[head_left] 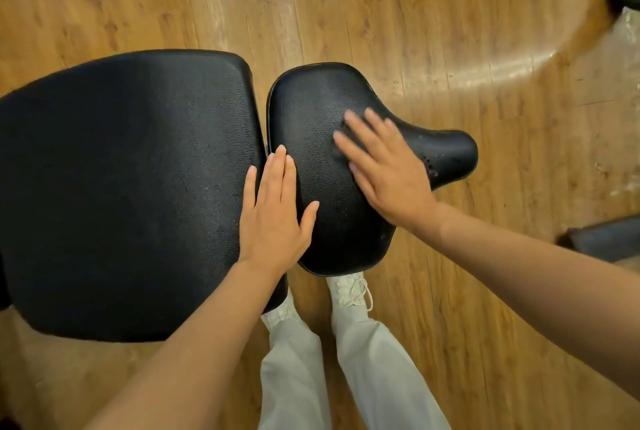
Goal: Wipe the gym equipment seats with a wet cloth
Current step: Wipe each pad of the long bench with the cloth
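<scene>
Black pebbled seat (322, 138), white trousers (374, 370)

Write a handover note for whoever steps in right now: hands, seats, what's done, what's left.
Left hand: flat, open, resting across the gap between the large back pad and the saddle seat.
Right hand: flat, open, on the saddle seat, blurred.
No cloth in view; neither hand holds one.
Done: cannot tell; a faint sheen shows on the saddle seat.
Left: get the wet cloth, wipe both pads.

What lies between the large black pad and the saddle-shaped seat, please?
In the head view, a narrow gap; the left hand lies flat across it, touching the large black pad and the saddle-shaped seat.
</scene>
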Motion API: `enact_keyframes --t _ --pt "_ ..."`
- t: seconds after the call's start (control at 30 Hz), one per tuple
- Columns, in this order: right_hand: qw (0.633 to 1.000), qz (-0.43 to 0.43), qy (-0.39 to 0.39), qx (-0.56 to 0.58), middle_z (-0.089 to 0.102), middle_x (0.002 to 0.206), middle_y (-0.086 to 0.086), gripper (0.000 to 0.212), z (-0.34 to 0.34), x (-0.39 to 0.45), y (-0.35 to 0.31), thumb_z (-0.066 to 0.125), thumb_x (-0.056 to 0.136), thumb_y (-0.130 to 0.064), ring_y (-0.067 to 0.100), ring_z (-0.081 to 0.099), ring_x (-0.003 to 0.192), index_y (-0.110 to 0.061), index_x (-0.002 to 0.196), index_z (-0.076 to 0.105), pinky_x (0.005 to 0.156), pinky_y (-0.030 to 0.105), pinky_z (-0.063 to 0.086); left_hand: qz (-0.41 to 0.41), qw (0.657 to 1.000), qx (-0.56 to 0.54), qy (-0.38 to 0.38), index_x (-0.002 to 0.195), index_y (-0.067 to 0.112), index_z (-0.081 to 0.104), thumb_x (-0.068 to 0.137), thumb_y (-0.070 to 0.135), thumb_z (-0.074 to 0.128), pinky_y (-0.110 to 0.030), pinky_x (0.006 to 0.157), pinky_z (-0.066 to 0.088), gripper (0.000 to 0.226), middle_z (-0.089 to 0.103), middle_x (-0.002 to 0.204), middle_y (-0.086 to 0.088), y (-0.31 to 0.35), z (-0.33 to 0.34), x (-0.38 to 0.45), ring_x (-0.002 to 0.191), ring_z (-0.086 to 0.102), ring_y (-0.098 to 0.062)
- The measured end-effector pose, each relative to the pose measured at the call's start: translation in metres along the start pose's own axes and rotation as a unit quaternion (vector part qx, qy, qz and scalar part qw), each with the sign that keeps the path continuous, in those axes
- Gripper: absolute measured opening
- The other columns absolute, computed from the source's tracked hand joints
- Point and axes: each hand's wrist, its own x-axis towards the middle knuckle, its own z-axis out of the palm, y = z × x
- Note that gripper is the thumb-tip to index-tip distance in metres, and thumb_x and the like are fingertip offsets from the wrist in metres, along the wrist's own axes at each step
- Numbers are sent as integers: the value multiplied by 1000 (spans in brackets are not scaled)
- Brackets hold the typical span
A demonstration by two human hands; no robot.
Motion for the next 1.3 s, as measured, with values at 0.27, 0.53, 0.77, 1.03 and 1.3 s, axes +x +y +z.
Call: enact_keyframes --t 0.27,0.53,0.77,1.03,1.3 --pt "995 -100 -6 -27 32 158 8 46 10 -68 -5 47 105 -18 35 33 145 -18 150 38 122 45 21 18 998 -27 48 152 3 31 100 32 38 -48 120 25 59 27 160 -17 12 7 -6 148 26 -28" --pt "991 84 97 -39 43 152 19 41 -7 -22 26 49 103 -10 40 40 140 -4 144 51 118 49 28 77 995 -47 47 153 6 31 100 27 39 -44 122 18 57 25 161 -15 21 15 -11 150 20 -28" --pt "998 10 63 29 41 154 14 44 15 -96 -10 52 103 -9 40 34 143 -11 146 48 118 54 29 68 994 -73 51 153 4 31 100 31 41 -47 122 19 60 23 161 -17 28 16 -14 150 18 -31" --pt "996 0 28 87 28 156 8 39 44 -143 -38 38 108 -19 22 6 154 -15 147 36 124 43 16 66 991 -88 77 151 2 33 100 30 41 -49 122 19 59 24 161 -18 28 26 -15 150 18 -33" --pt "976 140 164 -29 44 150 22 39 9 -57 3 48 103 -14 38 40 141 -3 141 54 120 48 21 65 993 -79 64 152 2 31 100 33 38 -47 123 16 61 22 162 -17 28 26 -16 151 16 -32"
